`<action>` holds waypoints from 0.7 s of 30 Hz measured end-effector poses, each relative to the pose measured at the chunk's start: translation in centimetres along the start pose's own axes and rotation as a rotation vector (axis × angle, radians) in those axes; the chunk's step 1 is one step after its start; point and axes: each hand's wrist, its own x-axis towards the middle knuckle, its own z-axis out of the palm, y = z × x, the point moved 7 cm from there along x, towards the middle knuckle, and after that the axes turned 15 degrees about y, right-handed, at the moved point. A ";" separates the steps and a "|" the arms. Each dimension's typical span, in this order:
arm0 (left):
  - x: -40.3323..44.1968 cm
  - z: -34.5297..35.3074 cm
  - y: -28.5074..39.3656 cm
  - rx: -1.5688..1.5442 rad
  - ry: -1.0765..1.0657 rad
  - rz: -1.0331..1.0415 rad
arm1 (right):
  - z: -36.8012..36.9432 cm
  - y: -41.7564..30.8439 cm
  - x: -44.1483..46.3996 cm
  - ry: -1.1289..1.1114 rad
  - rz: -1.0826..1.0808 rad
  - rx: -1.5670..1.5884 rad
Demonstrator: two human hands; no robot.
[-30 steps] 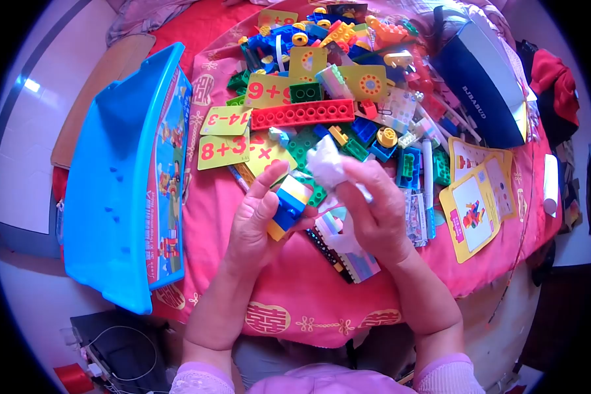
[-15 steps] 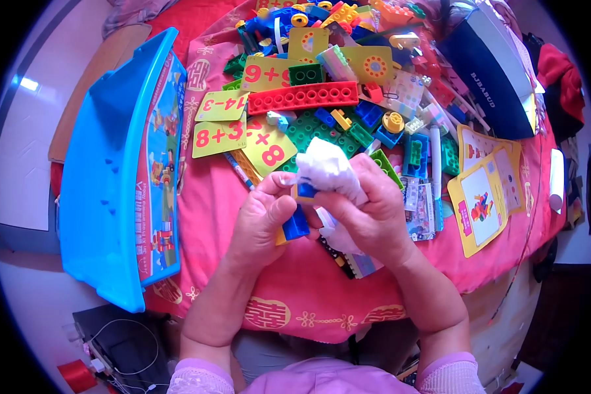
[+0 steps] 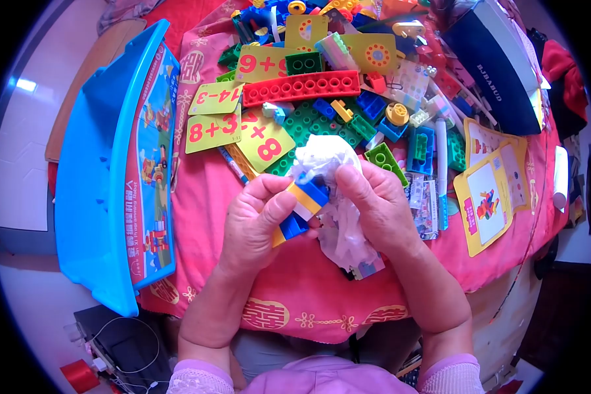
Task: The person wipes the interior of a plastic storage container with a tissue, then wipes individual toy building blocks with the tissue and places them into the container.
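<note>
Over the pink-clothed worktop [image 3: 203, 217], the left hand [image 3: 253, 222] pinches blue-yellow-white plastic blocks [image 3: 306, 197]; the right hand [image 3: 386, 209] pinches crumpled white cloth [image 3: 324, 155] (touching them).

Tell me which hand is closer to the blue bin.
Left. The left hand is to the right of the blue bin, with pink cloth between them; the right hand is farther right, beyond the left.

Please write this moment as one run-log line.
left hand: holds blocks; right hand: holds white cloth or tissue; contact: white material apparently touching blocks
</note>
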 end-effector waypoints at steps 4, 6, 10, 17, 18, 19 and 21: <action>0.1 -0.6 -0.1 0.030 0.028 0.023 | 0.1 0.0 0.1 -0.013 -0.029 -0.123; 0.2 -0.8 -0.2 0.058 0.050 0.045 | 0.2 0.2 0.1 -0.040 -0.011 -0.182; -0.3 -0.2 0.6 0.229 0.051 0.204 | 0.2 0.3 0.0 -0.071 -0.034 -0.235; -1.0 0.7 0.4 0.069 -0.023 -0.028 | -0.2 -0.1 0.1 -0.071 0.142 0.096; -1.0 0.6 0.4 0.071 0.009 -0.035 | -0.4 -0.1 0.2 -0.043 0.118 0.084; -0.8 0.4 0.5 0.080 -0.002 -0.035 | -0.4 -0.1 0.3 -0.036 0.105 0.078; -0.5 0.0 0.4 0.081 -0.011 0.003 | -0.3 0.1 0.2 -0.044 0.104 0.031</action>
